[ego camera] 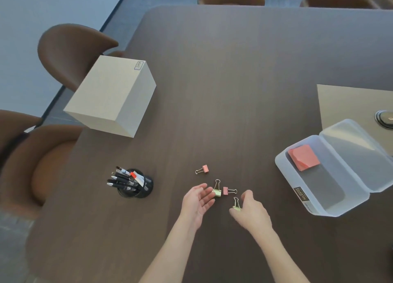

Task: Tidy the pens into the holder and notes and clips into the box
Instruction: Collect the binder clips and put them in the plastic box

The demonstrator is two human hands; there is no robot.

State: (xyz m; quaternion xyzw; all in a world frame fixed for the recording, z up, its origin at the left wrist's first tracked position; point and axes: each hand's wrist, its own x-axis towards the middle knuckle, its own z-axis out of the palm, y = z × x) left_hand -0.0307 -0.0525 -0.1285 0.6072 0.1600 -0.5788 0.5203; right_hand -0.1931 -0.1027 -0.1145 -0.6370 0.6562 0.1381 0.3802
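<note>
Several binder clips lie on the dark table near its front. A pink clip (203, 169) sits furthest back, a gold clip (217, 190) touches the fingertips of my open left hand (198, 202), and a second pink clip (228, 190) lies just right of it. My right hand (251, 212) pinches a second gold clip (236, 205) between thumb and fingers. The black pen holder (144, 186) on the left holds several pens (122, 180). The clear plastic box (319, 199) on the right stands with its lid open and holds a pink pad of notes (304, 160).
A beige closed box (110, 95) stands at the back left of the table. A tan mat (348, 104) with a round metal disc (385, 119) lies at the right edge. Brown chairs (70, 50) line the left and far sides.
</note>
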